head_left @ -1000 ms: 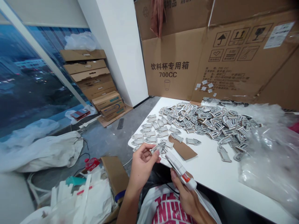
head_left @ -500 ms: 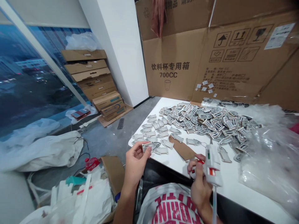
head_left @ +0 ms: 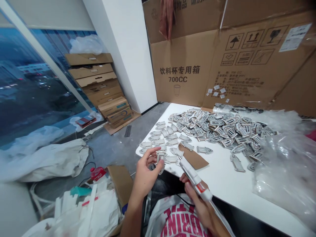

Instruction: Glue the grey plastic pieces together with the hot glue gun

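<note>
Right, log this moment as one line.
left hand: holding grey piece | right hand: holding white glue gun | table: more pieces, laid out and heaped

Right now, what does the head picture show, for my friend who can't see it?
The left hand holds a small grey piece, and the right hand holds a white glue gun. Similar pieces lie on a white table, many in a heap.

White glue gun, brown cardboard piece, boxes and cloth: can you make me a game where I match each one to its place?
1. glue gun
2. cardboard piece
3. stacked boxes
4. reddish cloth

A. beside the white pillar
B. in the right hand
C. hanging in front of the big carton
D. on the white table

Pairs: 1-B, 2-D, 3-A, 4-C
</note>
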Action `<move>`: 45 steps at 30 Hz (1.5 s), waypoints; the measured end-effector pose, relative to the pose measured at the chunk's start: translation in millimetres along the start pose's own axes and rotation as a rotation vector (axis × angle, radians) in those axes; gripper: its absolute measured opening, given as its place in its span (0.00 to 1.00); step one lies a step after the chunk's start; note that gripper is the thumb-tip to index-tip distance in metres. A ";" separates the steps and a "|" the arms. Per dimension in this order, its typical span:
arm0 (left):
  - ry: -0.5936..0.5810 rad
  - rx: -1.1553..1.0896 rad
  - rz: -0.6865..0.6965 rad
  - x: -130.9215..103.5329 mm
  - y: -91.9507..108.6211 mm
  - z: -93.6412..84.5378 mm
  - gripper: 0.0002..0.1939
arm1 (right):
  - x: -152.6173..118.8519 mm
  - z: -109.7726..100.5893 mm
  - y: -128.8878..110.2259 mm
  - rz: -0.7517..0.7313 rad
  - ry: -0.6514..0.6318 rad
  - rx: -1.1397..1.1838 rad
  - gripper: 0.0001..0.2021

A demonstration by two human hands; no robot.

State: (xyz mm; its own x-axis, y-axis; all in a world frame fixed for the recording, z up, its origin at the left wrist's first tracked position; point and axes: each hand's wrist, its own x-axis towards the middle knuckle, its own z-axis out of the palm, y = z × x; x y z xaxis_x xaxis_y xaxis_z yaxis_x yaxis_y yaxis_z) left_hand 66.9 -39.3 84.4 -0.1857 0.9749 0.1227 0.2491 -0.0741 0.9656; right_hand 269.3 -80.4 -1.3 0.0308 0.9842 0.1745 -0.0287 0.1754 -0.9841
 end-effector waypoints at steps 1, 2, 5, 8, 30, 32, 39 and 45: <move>0.009 0.002 -0.006 -0.2 0.2 0.3 0.19 | 0.3 -0.3 -3.0 -0.022 -0.056 -0.029 0.14; 0.013 0.006 -0.006 -0.3 0.5 0.5 0.18 | 0.7 -0.6 -5.1 -0.041 -0.106 -0.053 0.13; 0.003 0.011 0.001 -0.1 2.2 1.5 0.16 | 1.9 -0.6 -5.7 -0.080 -0.161 -0.084 0.12; -0.008 0.014 0.010 0.3 3.3 3.2 0.15 | 2.6 1.3 -2.1 -0.094 -0.194 -0.097 0.12; -0.021 0.011 0.002 -1.8 4.8 8.9 0.15 | 1.0 1.0 -4.9 -0.094 -0.189 -0.094 0.11; -0.027 0.000 -0.002 -1.6 3.3 8.2 0.15 | -0.1 0.6 -5.8 -0.075 -0.182 -0.092 0.11; -0.017 -0.023 -0.011 -0.5 2.2 8.2 0.15 | -5.9 4.9 -3.0 -0.032 -0.127 -0.089 0.11; -0.023 -0.029 -0.037 -1.1 2.1 8.9 0.15 | -10.6 4.6 3.4 0.026 -0.087 -0.112 0.11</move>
State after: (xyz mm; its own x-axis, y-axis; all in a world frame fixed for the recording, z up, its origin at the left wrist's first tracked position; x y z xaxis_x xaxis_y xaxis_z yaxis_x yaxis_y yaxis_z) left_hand 76.1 -38.7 84.3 -0.1719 0.9817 0.0814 0.2151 -0.0433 0.9756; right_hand 264.3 -90.1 -6.4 -0.0553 0.9876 0.1467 0.0838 0.1510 -0.9850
